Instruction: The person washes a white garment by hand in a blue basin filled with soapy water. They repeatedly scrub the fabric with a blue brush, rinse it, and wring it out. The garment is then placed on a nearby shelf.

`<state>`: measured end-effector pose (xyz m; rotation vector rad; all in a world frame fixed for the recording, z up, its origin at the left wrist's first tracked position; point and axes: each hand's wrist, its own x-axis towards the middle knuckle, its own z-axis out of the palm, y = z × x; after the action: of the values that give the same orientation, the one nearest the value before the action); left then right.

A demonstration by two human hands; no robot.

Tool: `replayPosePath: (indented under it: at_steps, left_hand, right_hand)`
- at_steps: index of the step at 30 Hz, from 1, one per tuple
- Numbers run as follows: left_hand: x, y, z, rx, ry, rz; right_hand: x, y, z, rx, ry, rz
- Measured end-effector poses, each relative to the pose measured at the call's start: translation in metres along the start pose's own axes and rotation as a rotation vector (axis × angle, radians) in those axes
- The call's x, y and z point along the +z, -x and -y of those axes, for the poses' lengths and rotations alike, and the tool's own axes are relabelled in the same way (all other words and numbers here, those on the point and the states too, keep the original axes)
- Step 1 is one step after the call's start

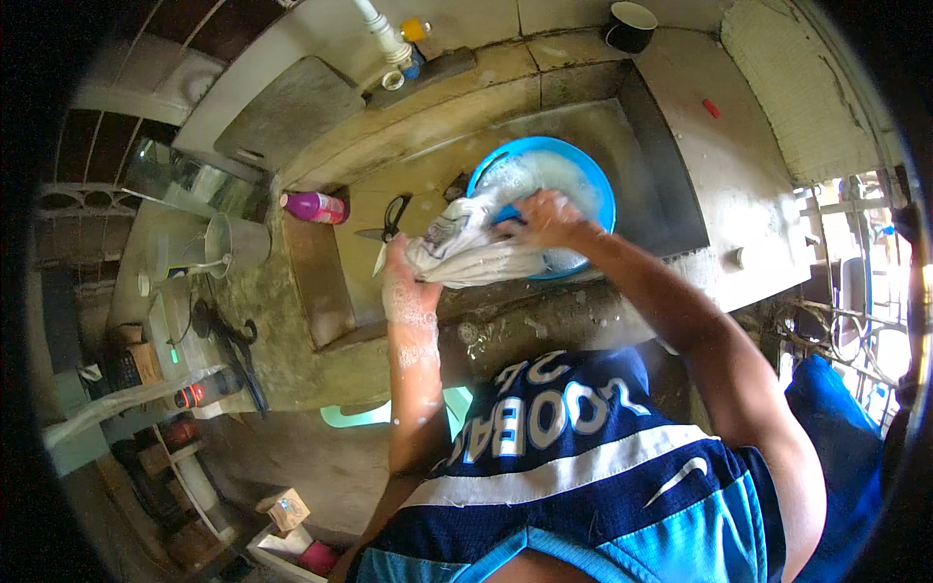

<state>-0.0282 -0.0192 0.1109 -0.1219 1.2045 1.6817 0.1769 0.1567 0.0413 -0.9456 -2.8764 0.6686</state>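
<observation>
Scissors and a purple bottle crowd the space beyond the left hand. A hand could pass between the blue basin and the right wall of the sink, above the right forearm.

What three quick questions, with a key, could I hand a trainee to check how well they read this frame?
1. True or false: the left hand grips the pale cloth.
2. What colour is the basin? A) red B) blue C) yellow
3. Fill in the blank: the scissors lie between the pale cloth and a purple ____.

Key: 1. True. 2. B. 3. bottle.
</observation>
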Motion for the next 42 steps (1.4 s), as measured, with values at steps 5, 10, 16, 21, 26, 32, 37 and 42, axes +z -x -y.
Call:
replayPosePath:
  at_steps: [5, 10, 16, 21, 26, 32, 37, 42]
  left_hand:
    - [-0.032, -0.018, 0.02, 0.084, -0.632, 0.049]
    - [-0.001, -0.012, 0.018, 0.447, -1.463, 0.005]
    - [-0.003, -0.014, 0.016, 0.161, -0.326, -0.084]
    - [0.008, -0.006, 0.01, 0.24, -0.42, -0.182]
    - [-0.04, -0.043, 0.023, 0.08, -0.168, 0.02]
    - [-0.017, -0.033, 0.027, 0.126, -0.48, -0.276]
    - [-0.037, -0.057, 0.019, 0.111, -0.193, -0.027]
    - [-0.034, -0.041, 0.024, 0.099, -0.124, -0.066]
  right_hand:
    - [-0.053, -0.021, 0.038, 0.065, -0.193, -0.135]
    - [-0.065, -0.014, 0.075, 0.048, -0.468, -0.255]
    - [-0.04, 0.004, 0.093, -0.166, -0.424, -0.015]
    - [-0.033, -0.01, 0.039, 0.032, -0.094, 0.137]
    - [-0.033, -0.005, 0.1, -0.151, -0.484, 0.009]
    - [0.002, -0.021, 0.037, -0.119, -0.136, -0.122]
    - [0.002, -0.008, 0.07, 0.013, -0.359, -0.012]
    - [-0.041, -0.019, 0.071, -0.141, -0.279, -0.047]
